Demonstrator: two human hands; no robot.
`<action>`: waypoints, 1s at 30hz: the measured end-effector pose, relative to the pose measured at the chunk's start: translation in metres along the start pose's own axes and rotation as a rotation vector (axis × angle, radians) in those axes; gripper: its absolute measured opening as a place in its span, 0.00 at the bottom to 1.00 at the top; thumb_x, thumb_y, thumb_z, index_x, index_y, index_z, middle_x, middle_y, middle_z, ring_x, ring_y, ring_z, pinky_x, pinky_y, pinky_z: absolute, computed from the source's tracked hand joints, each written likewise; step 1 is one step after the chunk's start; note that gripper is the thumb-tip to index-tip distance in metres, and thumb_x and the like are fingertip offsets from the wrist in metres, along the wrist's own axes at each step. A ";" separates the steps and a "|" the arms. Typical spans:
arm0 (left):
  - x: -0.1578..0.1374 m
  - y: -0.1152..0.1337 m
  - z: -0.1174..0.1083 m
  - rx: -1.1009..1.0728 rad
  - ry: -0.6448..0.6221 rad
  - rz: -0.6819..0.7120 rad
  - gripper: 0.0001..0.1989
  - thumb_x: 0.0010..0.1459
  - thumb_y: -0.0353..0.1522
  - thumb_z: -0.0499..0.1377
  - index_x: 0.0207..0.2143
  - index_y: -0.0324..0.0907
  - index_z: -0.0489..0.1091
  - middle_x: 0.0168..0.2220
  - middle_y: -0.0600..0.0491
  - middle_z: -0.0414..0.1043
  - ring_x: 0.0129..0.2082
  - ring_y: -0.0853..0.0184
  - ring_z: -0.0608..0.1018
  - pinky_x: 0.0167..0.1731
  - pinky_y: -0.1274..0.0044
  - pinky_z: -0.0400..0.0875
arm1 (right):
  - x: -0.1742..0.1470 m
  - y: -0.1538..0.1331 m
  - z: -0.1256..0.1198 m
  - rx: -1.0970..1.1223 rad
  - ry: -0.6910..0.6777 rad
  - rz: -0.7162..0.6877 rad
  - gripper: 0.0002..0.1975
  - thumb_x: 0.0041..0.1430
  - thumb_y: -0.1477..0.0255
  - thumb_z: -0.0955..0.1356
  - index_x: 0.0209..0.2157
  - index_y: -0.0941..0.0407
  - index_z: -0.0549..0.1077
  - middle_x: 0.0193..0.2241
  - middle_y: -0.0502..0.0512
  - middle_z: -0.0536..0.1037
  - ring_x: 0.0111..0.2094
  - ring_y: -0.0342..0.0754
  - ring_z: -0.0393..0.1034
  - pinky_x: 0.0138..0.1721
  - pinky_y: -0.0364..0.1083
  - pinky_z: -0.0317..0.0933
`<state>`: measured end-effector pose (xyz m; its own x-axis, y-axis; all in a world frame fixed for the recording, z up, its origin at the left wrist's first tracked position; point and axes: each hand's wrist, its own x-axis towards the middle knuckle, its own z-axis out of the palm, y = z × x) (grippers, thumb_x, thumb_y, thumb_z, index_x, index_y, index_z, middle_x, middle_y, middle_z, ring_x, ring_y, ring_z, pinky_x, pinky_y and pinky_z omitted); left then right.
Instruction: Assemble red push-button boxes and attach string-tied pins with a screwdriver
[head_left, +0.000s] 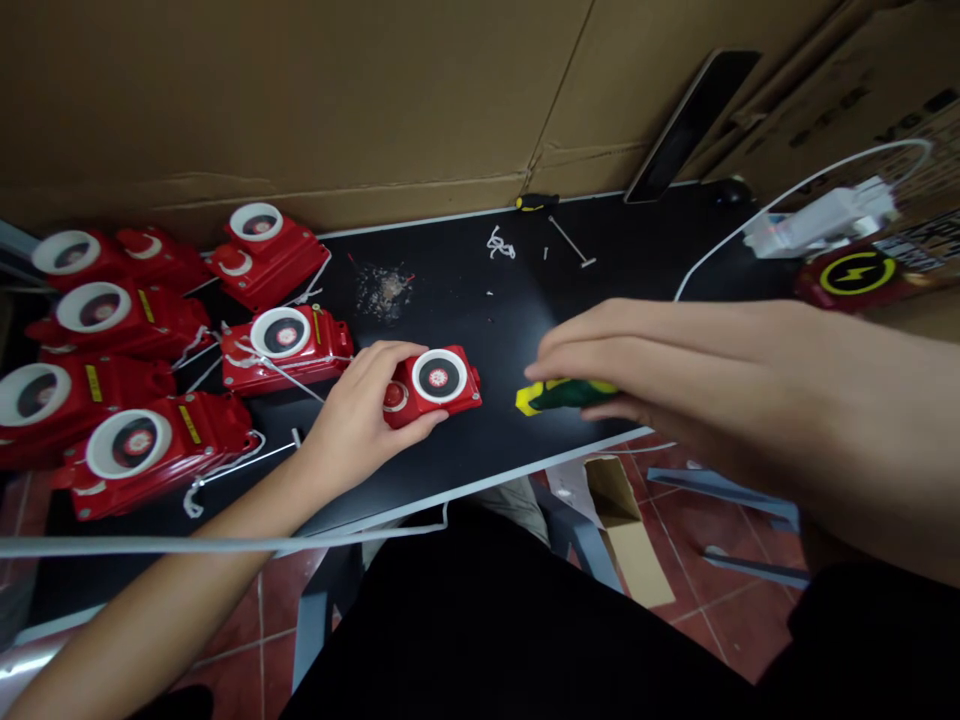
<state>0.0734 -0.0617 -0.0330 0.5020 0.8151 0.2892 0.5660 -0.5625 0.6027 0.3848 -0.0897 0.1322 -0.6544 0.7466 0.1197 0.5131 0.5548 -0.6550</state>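
My left hand (375, 405) is wrapped round a red alarm unit (461, 392) with a white-rimmed round sounder and a red button-like dome. The unit rests on the black table near its front edge. To the right, my right hand (630, 365) grips a screwdriver (566, 396) with a yellow and green handle; its tip points left and its shaft is not clearly visible. A gap separates the screwdriver from the unit. Just left of my left hand lies another red alarm unit (322, 345) with a white cord across it.
Several more red units (187, 425) crowd the table's left side. Behind the held unit lie debris (386, 290), white string (500, 243), a metal rod (574, 243) and a second screwdriver (537, 203). A white power strip (821, 220) with a cable stands right. Cardboard (300, 100) lines the back.
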 end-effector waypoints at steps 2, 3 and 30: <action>0.000 0.000 0.000 0.003 -0.002 -0.001 0.26 0.69 0.40 0.72 0.63 0.45 0.69 0.59 0.45 0.80 0.57 0.51 0.83 0.59 0.60 0.80 | -0.007 -0.001 0.001 -0.105 -0.010 -0.027 0.17 0.83 0.66 0.63 0.57 0.46 0.84 0.54 0.50 0.86 0.46 0.49 0.85 0.45 0.45 0.82; 0.000 0.000 0.000 0.005 -0.001 0.001 0.26 0.69 0.40 0.72 0.63 0.45 0.69 0.59 0.45 0.80 0.57 0.51 0.83 0.59 0.60 0.80 | -0.009 -0.002 0.001 -0.179 -0.011 -0.029 0.18 0.84 0.67 0.61 0.59 0.47 0.82 0.57 0.50 0.85 0.48 0.49 0.85 0.46 0.44 0.82; 0.000 0.000 -0.001 0.004 0.003 0.041 0.26 0.69 0.38 0.72 0.64 0.44 0.69 0.60 0.44 0.80 0.58 0.51 0.83 0.59 0.59 0.81 | 0.004 -0.006 0.006 -0.490 0.060 -0.076 0.13 0.85 0.66 0.63 0.58 0.50 0.77 0.58 0.50 0.81 0.49 0.47 0.81 0.48 0.46 0.77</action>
<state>0.0725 -0.0609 -0.0321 0.5228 0.7915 0.3165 0.5477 -0.5964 0.5868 0.3757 -0.0928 0.1321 -0.6742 0.7092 0.2060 0.6753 0.7049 -0.2170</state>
